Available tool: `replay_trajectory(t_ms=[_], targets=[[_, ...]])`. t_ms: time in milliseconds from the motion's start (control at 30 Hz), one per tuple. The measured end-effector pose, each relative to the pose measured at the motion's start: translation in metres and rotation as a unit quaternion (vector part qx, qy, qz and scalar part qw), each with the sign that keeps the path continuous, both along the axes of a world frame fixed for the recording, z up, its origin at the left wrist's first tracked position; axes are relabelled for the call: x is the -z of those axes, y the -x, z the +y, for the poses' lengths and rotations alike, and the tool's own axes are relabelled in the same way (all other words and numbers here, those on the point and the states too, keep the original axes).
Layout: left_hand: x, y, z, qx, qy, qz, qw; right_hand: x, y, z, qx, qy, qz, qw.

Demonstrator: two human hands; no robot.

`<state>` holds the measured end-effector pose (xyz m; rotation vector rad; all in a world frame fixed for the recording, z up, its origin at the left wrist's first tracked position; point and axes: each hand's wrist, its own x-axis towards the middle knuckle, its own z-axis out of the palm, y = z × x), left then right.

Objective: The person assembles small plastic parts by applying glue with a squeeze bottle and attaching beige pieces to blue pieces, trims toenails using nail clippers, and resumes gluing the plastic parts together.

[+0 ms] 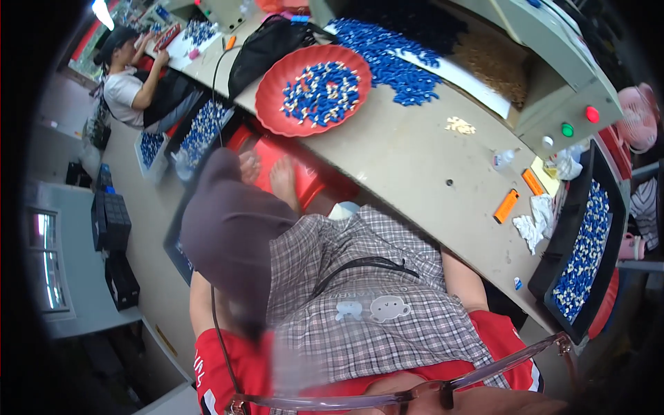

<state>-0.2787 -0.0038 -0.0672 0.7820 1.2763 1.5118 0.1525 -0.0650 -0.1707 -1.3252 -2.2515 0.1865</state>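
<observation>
Neither of my hands shows. My left forearm (pixel 200 302) passes behind a blurred dark cloth-covered shape (pixel 235 221), which hides the hand. On the other side my right forearm (pixel 465 282) goes in beneath the table's edge, with its hand out of sight. A grey plaid apron (pixel 360 277) covers my lap. Bare feet (pixel 282 176) rest on a red stool (pixel 308 181) under the table. Nearest on the tabletop (pixel 415 155) stands a red scalloped basin (pixel 266 114), holding many small blue and cream pieces.
Loose blue pieces (pixel 394 76) and a cream pile (pixel 459 125) lie by a machine with buttons (pixel 577 104). Rightward are a small bottle (pixel 503 160), an orange-handled cutter (pixel 505 206), crumpled tissue (pixel 536 221) and a black tray (pixel 546 283). A co-worker (pixel 128 86) sits far left.
</observation>
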Motion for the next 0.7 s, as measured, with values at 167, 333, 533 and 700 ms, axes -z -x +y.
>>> replay_trajectory(t_ms=[167,333,533,700], targets=[[-0.047,-0.030,0.017,0.037,-0.038,0.083,0.995,-0.005,-0.020,-0.005,0.031,-0.035,0.025,0.999],[-0.064,-0.020,-0.088,0.077,-0.042,0.150,0.985,-0.002,-0.033,-0.033,0.063,-0.031,0.036,0.997],[-0.051,-0.030,-0.037,0.098,-0.030,0.191,0.976,-0.044,-0.046,-0.092,0.019,0.235,0.118,0.965],[-0.056,-0.012,-0.039,0.071,0.030,-0.081,0.994,-0.055,-0.089,-0.109,-0.040,0.723,0.377,0.577]])
